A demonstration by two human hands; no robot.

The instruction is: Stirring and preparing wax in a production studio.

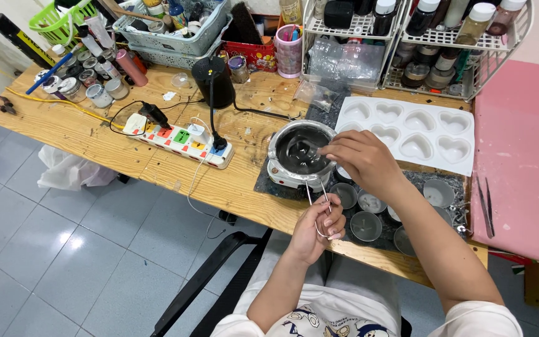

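While the round metal melting pot [301, 150] of dark liquid sits on its small white heater base [285, 180] at the near edge of the pale wooden workbench [95, 134], the left hand [318, 229] is curled around the looped wire handle [317, 198] that runs from the pot's near side down toward the person. The fingers are clenched on that wire. The right hand [362, 159] hovers at the pot's right rim, thumb and fingertips pinched together over the dark surface; whether they hold something thin and clear cannot be told.

Judging by this, the step in hand is steadying the pot while something is worked at its rim. Any lift would call for a level, slow pull, since the liquid lies close to the rim.

Just beside the pot, small round glass cups [365, 224] stand on a dark mat. Behind them lies a white heart-shaped silicone mould [416, 134]. To the left rests a white power strip with coloured switches [179, 138].
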